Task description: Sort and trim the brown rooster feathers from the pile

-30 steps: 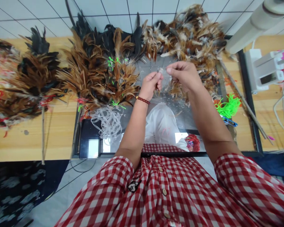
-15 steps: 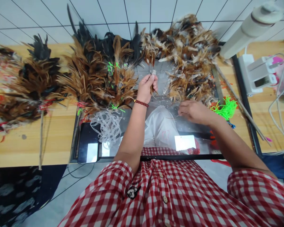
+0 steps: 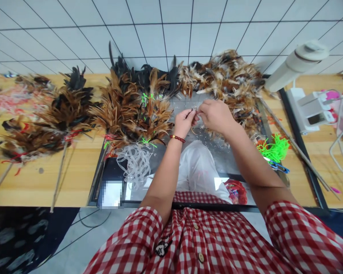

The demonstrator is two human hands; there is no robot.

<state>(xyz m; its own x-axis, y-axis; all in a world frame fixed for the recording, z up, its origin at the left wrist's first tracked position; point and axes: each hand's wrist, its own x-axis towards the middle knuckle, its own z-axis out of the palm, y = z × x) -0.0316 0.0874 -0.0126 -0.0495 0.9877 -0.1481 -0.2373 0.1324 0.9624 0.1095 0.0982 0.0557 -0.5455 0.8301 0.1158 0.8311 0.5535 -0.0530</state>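
Note:
Over the glass top (image 3: 188,102), my left hand (image 3: 185,121) pinches a small feather tuft (image 3: 194,109) by its pale end. The fingertips of my right hand (image 3: 213,114) are pressed together at the same end, touching or nearly touching my left fingers; whatever they grip is too small to name. Brown and black feather bundles (image 3: 117,99) with green ties lie left of my hands. A heap of loose brown and white feathers (image 3: 228,76) lies behind and to the right.
Clear plastic strips (image 3: 135,163) lie beside a phone (image 3: 112,192). On the right are green strings (image 3: 276,149), blue-handled scissors (image 3: 280,167), a thin stick (image 3: 297,148), a white bottle (image 3: 297,64) and a charger (image 3: 303,110). Tied feather dusters (image 3: 70,102) lie at the left.
My right hand has moved up and left from beside the feather heap to meet my left hand, and its fingers have closed. The camera view has tilted up.

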